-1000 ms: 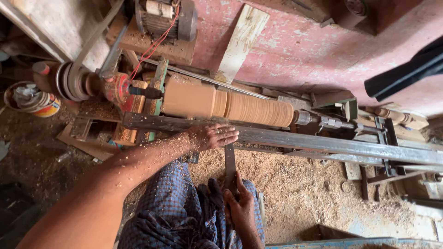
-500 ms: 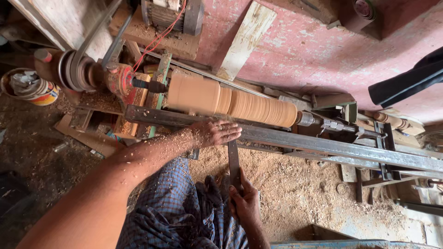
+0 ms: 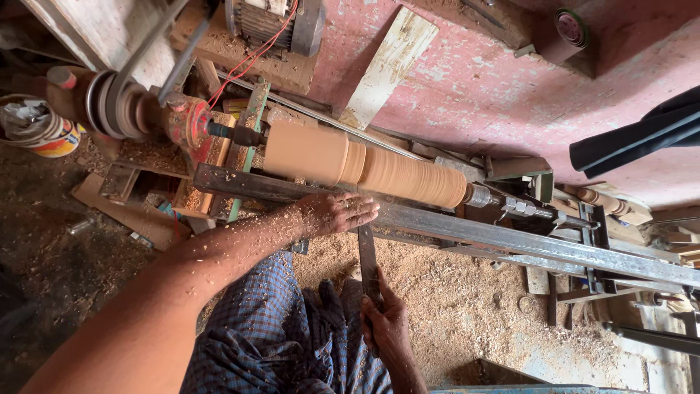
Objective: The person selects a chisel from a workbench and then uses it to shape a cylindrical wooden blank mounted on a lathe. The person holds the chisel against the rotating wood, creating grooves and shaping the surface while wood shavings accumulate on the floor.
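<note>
Wooden cylinder (image 3: 364, 164) mounted between lathe centres above the steel rail (image 3: 510, 237). Left hand (image 3: 337, 213) lies flat, pinning the chisel (image 3: 367, 259) to the rail as fulcrum; right hand (image 3: 385, 325) is closed around its handle end, steering.

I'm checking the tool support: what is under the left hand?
The left hand lies on the lathe's steel rail, over the flat chisel held by the right hand. The chisel's tip is covered.

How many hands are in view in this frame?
2. The left hand rests on the metal rail in front of the wooden cylinder; the right hand grips the long chisel lower down, over the checked cloth.
</note>
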